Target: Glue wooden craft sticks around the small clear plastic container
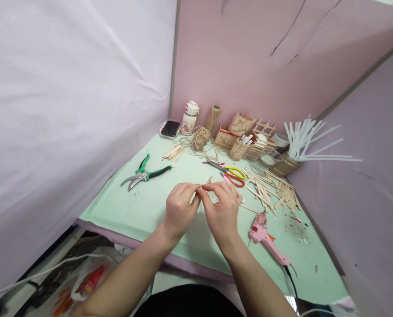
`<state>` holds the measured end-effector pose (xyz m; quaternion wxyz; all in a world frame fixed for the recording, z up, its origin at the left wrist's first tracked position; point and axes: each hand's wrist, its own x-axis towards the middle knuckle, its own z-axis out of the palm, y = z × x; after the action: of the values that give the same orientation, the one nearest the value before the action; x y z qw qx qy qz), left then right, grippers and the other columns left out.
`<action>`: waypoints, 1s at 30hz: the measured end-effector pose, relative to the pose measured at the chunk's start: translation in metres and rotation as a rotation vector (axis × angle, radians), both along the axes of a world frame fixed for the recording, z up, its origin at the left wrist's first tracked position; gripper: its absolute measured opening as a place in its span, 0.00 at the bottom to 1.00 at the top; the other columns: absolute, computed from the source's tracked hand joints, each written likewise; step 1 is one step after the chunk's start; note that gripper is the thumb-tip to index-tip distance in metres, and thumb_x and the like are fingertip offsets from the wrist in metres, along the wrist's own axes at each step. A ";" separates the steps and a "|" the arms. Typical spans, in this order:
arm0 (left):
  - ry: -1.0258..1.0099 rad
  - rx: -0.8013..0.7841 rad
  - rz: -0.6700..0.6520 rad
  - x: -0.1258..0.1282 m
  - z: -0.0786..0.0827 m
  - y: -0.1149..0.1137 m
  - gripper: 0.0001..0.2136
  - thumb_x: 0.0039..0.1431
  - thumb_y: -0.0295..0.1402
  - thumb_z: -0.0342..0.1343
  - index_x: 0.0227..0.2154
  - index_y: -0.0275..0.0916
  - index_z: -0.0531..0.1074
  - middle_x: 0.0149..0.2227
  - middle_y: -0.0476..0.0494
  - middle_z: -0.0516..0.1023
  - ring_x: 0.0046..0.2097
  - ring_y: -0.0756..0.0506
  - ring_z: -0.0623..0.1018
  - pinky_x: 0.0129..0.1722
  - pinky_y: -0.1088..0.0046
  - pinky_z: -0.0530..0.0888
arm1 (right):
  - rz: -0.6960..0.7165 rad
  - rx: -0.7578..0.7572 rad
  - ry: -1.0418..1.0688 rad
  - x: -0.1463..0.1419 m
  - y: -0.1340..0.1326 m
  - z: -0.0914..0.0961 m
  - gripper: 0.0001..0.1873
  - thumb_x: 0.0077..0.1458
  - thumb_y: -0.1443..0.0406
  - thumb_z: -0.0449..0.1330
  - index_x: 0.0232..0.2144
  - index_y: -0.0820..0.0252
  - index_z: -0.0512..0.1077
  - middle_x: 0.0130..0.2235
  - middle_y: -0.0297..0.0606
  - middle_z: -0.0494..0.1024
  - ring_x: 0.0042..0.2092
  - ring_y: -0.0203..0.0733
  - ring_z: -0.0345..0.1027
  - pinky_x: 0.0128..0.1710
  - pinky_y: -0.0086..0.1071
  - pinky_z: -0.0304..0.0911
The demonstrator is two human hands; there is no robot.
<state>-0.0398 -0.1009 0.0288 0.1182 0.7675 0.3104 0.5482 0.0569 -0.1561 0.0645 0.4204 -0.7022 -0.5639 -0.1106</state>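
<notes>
My left hand (182,207) and my right hand (221,209) meet over the middle of the table, thumbs and forefingers pinched together tip to tip. Whatever they hold between them is too small and too covered by the fingers to name. Just beyond the fingertips a small brown pointed bit (210,179) shows. Behind my right hand lie yellow-handled scissors (235,171) and red-handled scissors (235,179), with a pink pen-like object (227,178) partly hidden. Green-and-black pruning shears (145,174) rest spread to the left of my hands.
A pink glue gun (265,240) with its cord lies at right. Loose wooden sticks (265,189) are scattered behind it. Along the back stand a phone (170,128), a bottle (190,118), twine (202,138), a pen cup (239,149), a clear cup (265,162) and white glue sticks (304,138).
</notes>
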 end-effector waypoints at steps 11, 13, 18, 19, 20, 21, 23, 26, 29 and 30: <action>0.036 -0.004 -0.069 -0.004 0.000 -0.001 0.09 0.65 0.30 0.51 0.39 0.39 0.76 0.34 0.42 0.81 0.37 0.46 0.79 0.40 0.69 0.75 | -0.007 0.032 -0.042 -0.002 -0.003 -0.004 0.06 0.59 0.65 0.60 0.32 0.56 0.77 0.32 0.35 0.79 0.40 0.43 0.67 0.44 0.39 0.49; 0.032 0.004 -0.122 -0.008 0.004 0.001 0.09 0.65 0.29 0.51 0.40 0.39 0.77 0.34 0.42 0.81 0.38 0.46 0.79 0.40 0.69 0.76 | -0.030 0.070 -0.041 0.000 -0.003 -0.002 0.05 0.57 0.66 0.60 0.30 0.56 0.76 0.31 0.35 0.78 0.39 0.43 0.67 0.44 0.39 0.50; 0.135 -0.129 -0.379 -0.020 0.029 0.042 0.13 0.60 0.27 0.56 0.47 0.42 0.75 0.44 0.41 0.80 0.46 0.44 0.78 0.48 0.66 0.75 | 0.001 0.140 0.170 0.016 -0.015 0.015 0.05 0.54 0.65 0.60 0.27 0.57 0.74 0.30 0.34 0.77 0.38 0.43 0.68 0.44 0.39 0.57; 0.198 -0.151 -0.454 -0.019 0.034 0.055 0.17 0.58 0.26 0.58 0.51 0.44 0.74 0.50 0.40 0.77 0.52 0.43 0.76 0.52 0.64 0.73 | 0.030 0.128 0.253 0.021 -0.018 0.019 0.05 0.54 0.65 0.60 0.26 0.56 0.73 0.30 0.34 0.76 0.37 0.42 0.69 0.44 0.38 0.59; 0.267 -0.154 -0.524 -0.016 0.038 0.068 0.23 0.55 0.24 0.59 0.54 0.46 0.71 0.57 0.40 0.72 0.58 0.41 0.71 0.57 0.60 0.70 | 0.055 0.101 0.336 0.026 -0.021 0.022 0.05 0.54 0.65 0.60 0.26 0.56 0.73 0.30 0.34 0.76 0.37 0.42 0.69 0.43 0.37 0.60; 0.343 -0.143 -0.592 -0.012 0.042 0.080 0.27 0.52 0.23 0.61 0.55 0.49 0.70 0.61 0.41 0.67 0.62 0.39 0.67 0.60 0.57 0.66 | 0.066 0.075 0.403 0.032 -0.024 0.024 0.05 0.53 0.65 0.60 0.25 0.56 0.73 0.30 0.34 0.76 0.37 0.42 0.69 0.43 0.37 0.61; 0.483 -0.104 -0.738 0.001 0.045 0.100 0.29 0.48 0.20 0.63 0.54 0.52 0.71 0.65 0.42 0.61 0.66 0.38 0.61 0.63 0.53 0.62 | 0.074 0.051 0.468 0.042 -0.029 0.024 0.05 0.53 0.64 0.61 0.26 0.56 0.74 0.31 0.34 0.76 0.37 0.42 0.69 0.42 0.37 0.62; 0.598 -0.042 -0.839 0.022 0.047 0.115 0.24 0.45 0.19 0.64 0.45 0.49 0.76 0.67 0.43 0.57 0.68 0.36 0.56 0.64 0.49 0.57 | 0.091 0.063 0.450 0.053 -0.033 0.019 0.04 0.53 0.63 0.62 0.28 0.55 0.75 0.34 0.35 0.77 0.40 0.43 0.69 0.44 0.38 0.62; 0.651 -0.050 -0.871 0.035 0.050 0.120 0.16 0.43 0.19 0.65 0.34 0.46 0.79 0.66 0.46 0.60 0.68 0.35 0.55 0.63 0.48 0.58 | 0.138 0.084 0.457 0.057 -0.034 0.015 0.03 0.53 0.63 0.62 0.28 0.54 0.74 0.34 0.35 0.76 0.40 0.43 0.69 0.45 0.40 0.62; 0.662 -0.057 -0.879 0.038 0.051 0.120 0.14 0.43 0.19 0.66 0.31 0.45 0.79 0.66 0.47 0.60 0.68 0.34 0.55 0.63 0.48 0.58 | 0.154 0.090 0.467 0.057 -0.034 0.015 0.03 0.53 0.64 0.62 0.28 0.55 0.74 0.34 0.35 0.75 0.40 0.43 0.69 0.45 0.40 0.62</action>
<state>-0.0016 0.0193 0.0802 0.2527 0.9528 -0.0041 0.1680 0.1141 -0.1904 0.0793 0.5773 -0.6443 -0.4977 0.0620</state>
